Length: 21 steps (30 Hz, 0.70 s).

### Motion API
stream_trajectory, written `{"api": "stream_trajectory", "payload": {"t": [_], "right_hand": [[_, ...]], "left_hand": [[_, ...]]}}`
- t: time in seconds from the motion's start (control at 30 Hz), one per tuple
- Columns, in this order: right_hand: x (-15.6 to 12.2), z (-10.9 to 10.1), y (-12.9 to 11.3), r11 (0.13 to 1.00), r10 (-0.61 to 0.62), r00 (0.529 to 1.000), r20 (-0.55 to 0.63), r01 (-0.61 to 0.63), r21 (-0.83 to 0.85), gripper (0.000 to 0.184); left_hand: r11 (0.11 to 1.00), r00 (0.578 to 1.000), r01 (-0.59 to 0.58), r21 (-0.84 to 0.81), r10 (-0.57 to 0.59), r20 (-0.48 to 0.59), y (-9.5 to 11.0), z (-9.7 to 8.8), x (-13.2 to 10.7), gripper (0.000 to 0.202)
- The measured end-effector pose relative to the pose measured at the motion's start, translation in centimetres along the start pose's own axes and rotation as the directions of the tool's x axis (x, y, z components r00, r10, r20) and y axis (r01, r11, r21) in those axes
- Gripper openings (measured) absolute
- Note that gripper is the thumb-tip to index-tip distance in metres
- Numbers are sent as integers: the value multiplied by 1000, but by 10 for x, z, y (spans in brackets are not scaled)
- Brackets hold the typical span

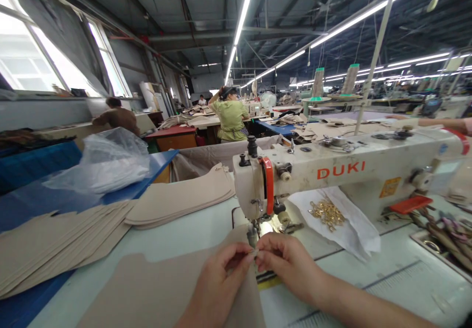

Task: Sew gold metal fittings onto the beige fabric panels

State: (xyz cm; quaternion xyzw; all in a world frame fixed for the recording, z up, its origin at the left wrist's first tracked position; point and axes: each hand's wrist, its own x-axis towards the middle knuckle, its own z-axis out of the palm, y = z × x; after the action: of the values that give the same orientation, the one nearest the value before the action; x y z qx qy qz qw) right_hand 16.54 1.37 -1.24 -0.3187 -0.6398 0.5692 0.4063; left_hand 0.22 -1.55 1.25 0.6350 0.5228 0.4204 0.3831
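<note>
My left hand (219, 279) and my right hand (289, 266) meet just below the needle of a white DUKI sewing machine (332, 170). Both hands pinch something small between thumb and fingers at the same spot; it is too small to name. A large beige fabric piece (155, 288) lies flat under my left hand and runs up to the needle area. The presser foot (252, 234) stands right above my fingertips.
Stacks of beige cut pieces (55, 244) (180, 197) lie at the left. A white cloth holds several gold metal rings (326, 212). A clear plastic bag (106, 161) sits on a blue table. Other workers sit further back. A tray of tools (442, 234) is at the right.
</note>
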Motion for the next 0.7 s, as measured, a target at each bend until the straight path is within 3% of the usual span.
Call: {"api": "stream_trajectory", "payload": {"t": [0.1, 0.23, 0.4, 0.7], "right_hand": [[1, 0, 1, 1000, 15, 1000, 1, -15, 23, 20], [0, -2, -1, 959, -126, 990, -70, 103, -262, 15], [-3, -4, -3, 830, -304, 952, -36, 247, -500, 17], [-2, -3, -4, 721, -279, 959, 43, 239, -651, 16]], "left_hand": [[996, 1000, -14, 85, 16, -13, 2, -1, -1, 13], [987, 996, -58, 149, 67, -56, 0, -1, -2, 10], [982, 995, -71, 177, 83, -57, -1, 1, -1, 10], [971, 997, -33, 237, 49, -60, 2, 3, 2, 10]]}}
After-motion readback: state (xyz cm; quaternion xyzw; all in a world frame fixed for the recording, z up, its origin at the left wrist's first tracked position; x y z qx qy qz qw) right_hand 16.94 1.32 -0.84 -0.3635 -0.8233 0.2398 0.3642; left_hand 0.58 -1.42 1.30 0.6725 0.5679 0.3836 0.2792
